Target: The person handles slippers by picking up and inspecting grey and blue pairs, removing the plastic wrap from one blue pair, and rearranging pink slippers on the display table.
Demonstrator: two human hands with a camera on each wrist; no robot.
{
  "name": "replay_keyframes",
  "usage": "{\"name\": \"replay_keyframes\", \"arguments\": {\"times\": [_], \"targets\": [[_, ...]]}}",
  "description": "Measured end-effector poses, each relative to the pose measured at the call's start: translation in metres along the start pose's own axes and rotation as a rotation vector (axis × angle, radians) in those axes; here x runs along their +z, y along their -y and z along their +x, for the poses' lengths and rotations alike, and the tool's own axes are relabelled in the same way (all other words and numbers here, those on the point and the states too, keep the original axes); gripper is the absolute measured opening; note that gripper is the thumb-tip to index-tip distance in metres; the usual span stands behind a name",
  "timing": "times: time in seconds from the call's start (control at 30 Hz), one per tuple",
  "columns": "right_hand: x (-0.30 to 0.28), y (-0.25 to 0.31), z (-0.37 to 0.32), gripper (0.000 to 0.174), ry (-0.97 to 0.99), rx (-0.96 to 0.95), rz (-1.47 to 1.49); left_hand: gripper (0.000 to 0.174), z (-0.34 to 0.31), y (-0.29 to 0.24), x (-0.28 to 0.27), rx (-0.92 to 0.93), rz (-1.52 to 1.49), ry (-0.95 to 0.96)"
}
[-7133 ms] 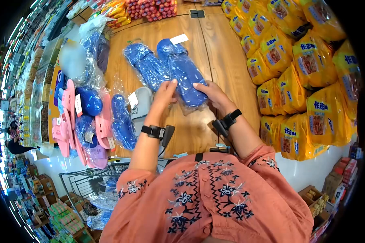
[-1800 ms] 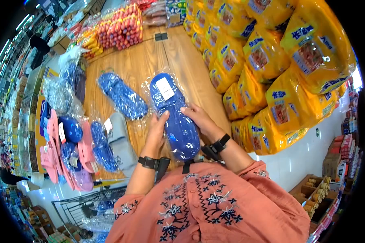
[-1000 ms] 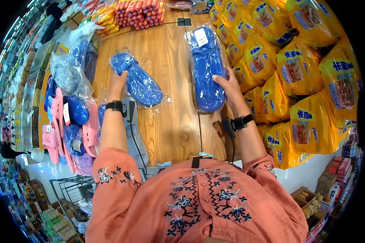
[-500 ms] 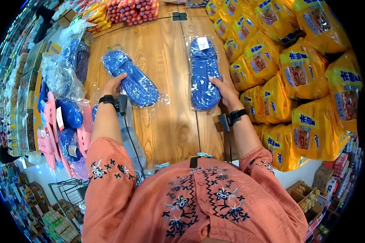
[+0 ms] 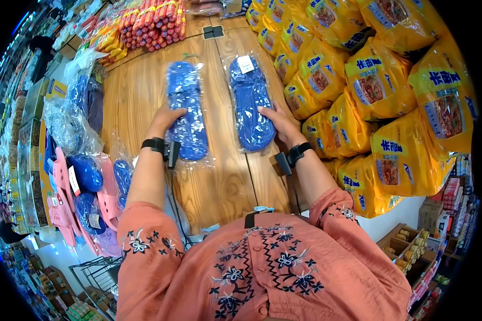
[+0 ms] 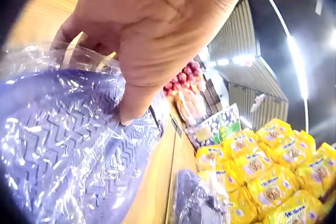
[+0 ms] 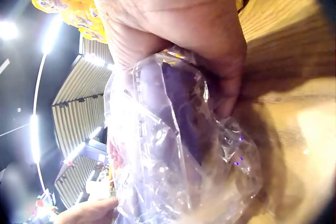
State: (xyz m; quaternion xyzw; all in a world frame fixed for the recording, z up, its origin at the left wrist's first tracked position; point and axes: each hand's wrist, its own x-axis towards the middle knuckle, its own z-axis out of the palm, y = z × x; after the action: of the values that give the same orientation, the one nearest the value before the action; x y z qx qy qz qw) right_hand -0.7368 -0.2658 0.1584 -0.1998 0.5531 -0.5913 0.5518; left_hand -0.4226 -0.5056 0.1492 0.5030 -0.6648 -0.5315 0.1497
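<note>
Two blue slippers, each in a clear plastic bag, are side by side over the wooden table with a strip of wood between them. My left hand (image 5: 167, 120) holds the left slipper (image 5: 190, 136) by its outer edge, thumb on top. In the left wrist view, a zigzag tread pattern shows through the bag under the thumb. My right hand (image 5: 281, 124) grips the right slipper (image 5: 249, 104) at its outer edge, thumb over the footbed. A white tag (image 5: 245, 65) is on its strap end. In the right wrist view, the crinkled bag (image 7: 163, 145) covers the slipper, fingers beneath.
Yellow printed packages (image 5: 372, 80) are stacked along the right side of the wooden table (image 5: 225, 182). Pink clogs (image 5: 64, 187) and more bagged blue slippers (image 5: 88, 174) crowd the left edge. Red sausage packs (image 5: 150, 24) lie at the back. A wire cart (image 5: 93, 275) stands below left.
Both hands earlier held the tagged slipper close to the body; it then moved forward and right. My left hand took the other slipper and turned it from slanted to nearly parallel, closer to the tagged one.
</note>
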Motion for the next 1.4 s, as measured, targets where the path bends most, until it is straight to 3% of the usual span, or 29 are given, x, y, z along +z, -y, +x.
{"name": "replay_keyframes", "arguments": {"times": [0.03, 0.13, 0.23, 0.43, 0.53, 0.63, 0.67, 0.77, 0.9, 0.93, 1.03, 1.07, 1.17, 1.2, 1.3, 1.33, 1.4], "targets": [[0.000, 0.001, 0.000, 0.071, 0.007, 0.003, 0.003, 0.045, -0.014, -0.027, 0.016, 0.043, -0.020, 0.041], [0.002, 0.004, -0.004, 0.074, 0.000, 0.008, -0.006, 0.052, -0.017, -0.055, 0.046, -0.158, 0.056, 0.165], [0.002, 0.005, -0.006, 0.079, -0.027, 0.009, -0.031, 0.051, -0.024, -0.050, 0.082, -0.087, -0.417, 0.177], [-0.002, 0.004, -0.005, 0.078, 0.012, 0.023, 0.007, 0.053, -0.032, -0.058, 0.083, -0.162, -0.513, 0.244], [-0.002, 0.002, -0.003, 0.075, 0.012, 0.010, 0.001, 0.049, -0.034, -0.057, 0.089, -0.024, -0.314, 0.104], [0.000, 0.004, -0.006, 0.073, -0.004, 0.017, -0.003, 0.043, -0.042, -0.055, 0.101, 0.072, -0.485, 0.019], [0.000, 0.004, -0.006, 0.073, -0.007, 0.017, -0.008, 0.040, -0.048, -0.054, 0.098, 0.005, -0.357, 0.014], [0.001, 0.004, -0.007, 0.074, -0.018, 0.015, 0.001, 0.040, -0.064, -0.029, 0.103, 0.058, -0.564, -0.166], [0.000, 0.003, -0.006, 0.074, -0.006, 0.014, 0.026, 0.039, -0.089, -0.032, 0.081, 0.035, -0.572, -0.289], [0.000, 0.002, -0.006, 0.072, -0.010, 0.010, 0.035, 0.037, -0.084, -0.031, 0.075, 0.000, -0.443, -0.361], [0.001, 0.001, -0.004, 0.068, -0.023, 0.000, 0.043, 0.039, -0.088, -0.068, 0.065, 0.075, -0.329, -0.197], [0.000, 0.000, -0.003, 0.068, -0.029, -0.003, 0.038, 0.044, -0.051, -0.033, 0.060, 0.103, -0.199, -0.100], [0.003, 0.005, -0.009, 0.067, -0.035, -0.008, 0.043, 0.043, -0.019, -0.052, 0.069, 0.115, -0.094, 0.042], [0.003, 0.003, -0.008, 0.068, -0.030, -0.014, 0.045, 0.040, -0.025, -0.072, 0.072, 0.069, -0.049, -0.004], [0.000, 0.001, -0.006, 0.069, -0.035, -0.015, 0.044, 0.038, 0.012, -0.047, 0.067, -0.034, -0.284, -0.081], [0.002, 0.003, -0.008, 0.069, -0.059, -0.007, 0.032, 0.038, 0.011, -0.043, 0.060, 0.065, -0.291, -0.174], [0.002, 0.002, -0.008, 0.069, -0.075, -0.014, 0.025, 0.045, 0.028, -0.010, 0.045, 0.274, -0.198, -0.534]]}}
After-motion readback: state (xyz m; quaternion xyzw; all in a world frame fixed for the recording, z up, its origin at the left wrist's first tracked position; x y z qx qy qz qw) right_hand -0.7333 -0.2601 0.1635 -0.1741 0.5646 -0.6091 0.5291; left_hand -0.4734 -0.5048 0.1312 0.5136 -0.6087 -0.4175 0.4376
